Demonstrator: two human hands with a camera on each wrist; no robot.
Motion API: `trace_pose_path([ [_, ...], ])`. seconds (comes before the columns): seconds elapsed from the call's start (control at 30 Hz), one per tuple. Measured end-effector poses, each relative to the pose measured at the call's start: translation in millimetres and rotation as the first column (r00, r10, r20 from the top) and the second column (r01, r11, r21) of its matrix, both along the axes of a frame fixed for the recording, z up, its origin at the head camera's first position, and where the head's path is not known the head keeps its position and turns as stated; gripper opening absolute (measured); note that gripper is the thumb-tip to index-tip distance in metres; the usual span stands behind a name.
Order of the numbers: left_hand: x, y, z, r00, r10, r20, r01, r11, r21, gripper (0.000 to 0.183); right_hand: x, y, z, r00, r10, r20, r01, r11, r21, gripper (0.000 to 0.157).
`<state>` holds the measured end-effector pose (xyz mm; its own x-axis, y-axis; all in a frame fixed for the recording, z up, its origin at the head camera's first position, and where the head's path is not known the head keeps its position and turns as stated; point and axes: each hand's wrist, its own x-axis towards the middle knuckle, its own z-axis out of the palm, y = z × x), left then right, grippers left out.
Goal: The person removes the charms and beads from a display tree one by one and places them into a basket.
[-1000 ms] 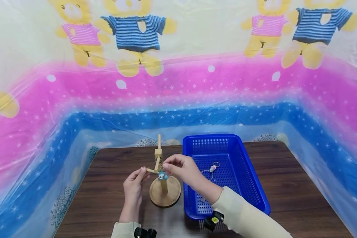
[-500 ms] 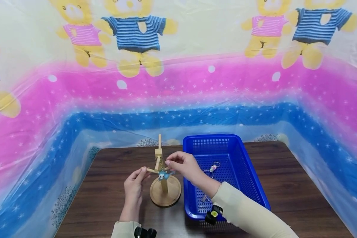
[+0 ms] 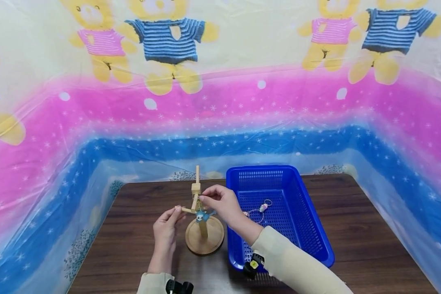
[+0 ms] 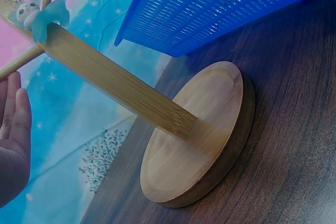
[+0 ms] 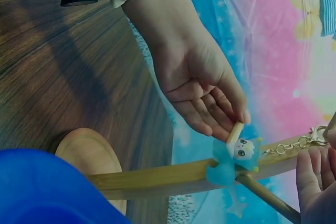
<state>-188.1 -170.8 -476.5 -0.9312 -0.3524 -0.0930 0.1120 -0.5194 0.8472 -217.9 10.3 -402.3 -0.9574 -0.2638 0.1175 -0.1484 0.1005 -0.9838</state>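
Observation:
A wooden peg stand (image 3: 204,237) with a round base stands on the table left of the basket. Its post carries several thin pegs. My left hand (image 3: 165,228) pinches the end of the left peg (image 5: 234,132) between thumb and finger. A keychain with a teal and white animal charm (image 5: 229,162) hangs from an upper peg, its charm against the post. Its chain (image 5: 286,147) runs to a clasp (image 5: 317,135) near that peg. My right hand (image 3: 224,204) has thumb and forefinger together on the keychain's upper end; the right wrist view cuts off most of this hand.
A blue plastic basket (image 3: 313,220) stands right of the stand under my right forearm. Inside lie a ring with a small pastel charm (image 3: 264,207) and a beaded loop (image 3: 256,215). A patterned cloth backdrop (image 3: 220,147) rises behind the dark wooden table (image 3: 367,228).
My right hand first shifted up and slightly right from the chain, then back left to the keychain's upper end. The charm's tail came into view. My left hand stayed on its peg.

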Motion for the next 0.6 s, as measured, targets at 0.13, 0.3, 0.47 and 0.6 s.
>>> trace_pose_path([
  [0.13, 0.1, -0.4, -1.0, 1.000, -0.010, -0.030, 0.010, 1.000, -0.013, 0.032, -1.3, -1.9, 0.4, 1.000, -0.012, -0.014, 0.012, 1.000, 0.011, 0.013],
  [0.3, 1.0, -0.6, 0.0, 1.000, -0.008, -0.008, 0.008, 1.000, -0.016, 0.032, -0.7, -2.8, 1.3, 0.999, -0.019, -0.026, 0.019, 1.000, 0.023, 0.012],
  [0.47, 0.5, -0.9, 1.1, 1.000, -0.002, 0.011, 0.002, 1.000, -0.012, 0.032, 0.0, -3.2, 0.2, 0.997, -0.029, -0.070, 0.032, 0.998, 0.054, 0.011],
  [0.6, 0.5, -0.4, 0.6, 1.000, -0.002, -0.004, 0.002, 1.000, -0.010, 0.034, 0.9, -3.9, 1.1, 0.995, -0.042, -0.090, 0.048, 0.997, 0.059, 0.011],
])
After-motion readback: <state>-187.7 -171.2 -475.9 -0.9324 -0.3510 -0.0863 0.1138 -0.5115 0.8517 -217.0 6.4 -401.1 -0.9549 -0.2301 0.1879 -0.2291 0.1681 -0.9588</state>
